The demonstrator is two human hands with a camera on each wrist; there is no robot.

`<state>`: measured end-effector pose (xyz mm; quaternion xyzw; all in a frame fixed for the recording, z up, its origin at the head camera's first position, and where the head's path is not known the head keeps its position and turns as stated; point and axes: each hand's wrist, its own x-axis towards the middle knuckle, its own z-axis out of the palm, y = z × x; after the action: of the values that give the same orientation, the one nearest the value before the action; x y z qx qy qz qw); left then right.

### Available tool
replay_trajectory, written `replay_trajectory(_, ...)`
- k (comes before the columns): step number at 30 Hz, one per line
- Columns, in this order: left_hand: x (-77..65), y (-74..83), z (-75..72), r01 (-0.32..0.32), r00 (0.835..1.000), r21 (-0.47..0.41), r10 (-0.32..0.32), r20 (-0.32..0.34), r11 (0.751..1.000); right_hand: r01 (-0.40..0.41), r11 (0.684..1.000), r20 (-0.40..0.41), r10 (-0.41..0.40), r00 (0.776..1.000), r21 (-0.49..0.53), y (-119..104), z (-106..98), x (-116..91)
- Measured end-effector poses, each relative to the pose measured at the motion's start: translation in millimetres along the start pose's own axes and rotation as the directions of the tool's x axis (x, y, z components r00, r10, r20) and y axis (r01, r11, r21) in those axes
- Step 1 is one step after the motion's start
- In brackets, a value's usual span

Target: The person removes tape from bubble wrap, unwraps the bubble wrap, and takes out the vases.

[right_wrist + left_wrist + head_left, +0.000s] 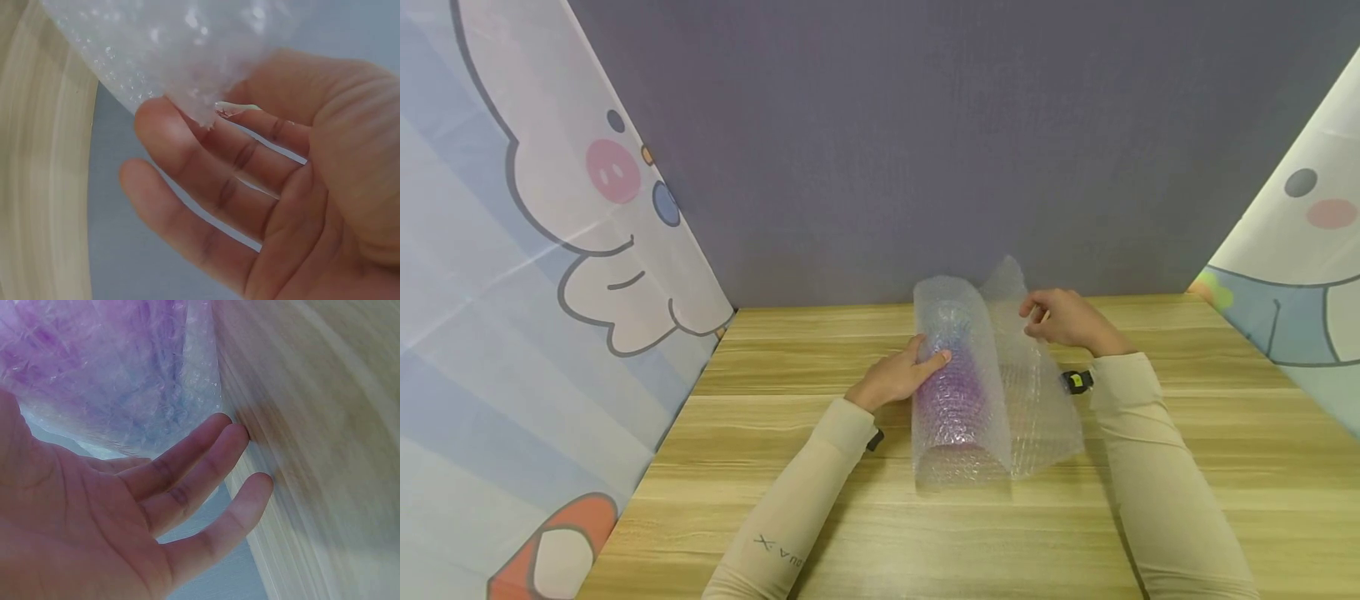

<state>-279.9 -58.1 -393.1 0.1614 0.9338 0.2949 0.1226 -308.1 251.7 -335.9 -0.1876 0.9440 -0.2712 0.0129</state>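
Note:
A purple-and-blue object [955, 387] lies inside a sheet of bubble wrap [1037, 408] on the table; the layers blur its kind. The wrap is rolled over it, with a loose flap spread to the right. At the roll's left side, my left hand [898, 375] holds it with the thumb on top; in the left wrist view, the other fingers [206, 462] lie low beside it near the tabletop. My right hand [1067, 321] pinches the flap's upper right edge, and in the right wrist view the wrap's ragged corner [203, 112] sits between thumb and fingers.
The wood-grain table [760, 358] meets a dark grey panel [925, 150] behind the roll. Cartoon-printed cloths hang at the left [512, 292] and right [1300, 250]. Dark straps with small devices [1077, 382] show at both wrists.

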Motion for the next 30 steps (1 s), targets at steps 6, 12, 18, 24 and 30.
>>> replay_trajectory(6, -0.5, 0.0, -0.3, 0.003, 1.000, 0.003, -0.003, 0.001, 1.000, -0.026, 0.999, 0.021, 0.025, 0.999, 0.036, 9.5, 1.2, -0.1)
replay_trajectory(12, -1.9, -0.7, -1.0, 0.004, 1.000, 0.001, -0.004, 0.001, 1.000, -0.031, 0.999, 0.034, 0.029, 0.999, 0.043, 19.7, 2.8, 1.9)
replay_trajectory(18, -2.1, -2.0, -1.4, 0.002, 1.000, -0.004, -0.002, 0.001, 1.000, -0.018, 0.996, 0.054, 0.014, 0.998, 0.086, 29.6, 4.3, 1.7)
replay_trajectory(24, -2.1, -3.0, -1.6, 0.002, 1.000, -0.003, -0.002, 0.003, 1.000, -0.026, 0.990, 0.069, 0.016, 0.997, 0.138, 38.3, 7.6, 1.3)
replay_trajectory(30, -1.7, -2.9, -2.1, 0.004, 1.000, 0.001, -0.004, 0.004, 1.000, -0.046, 0.984, 0.100, 0.029, 0.995, 0.170, 44.4, 9.8, -0.9)
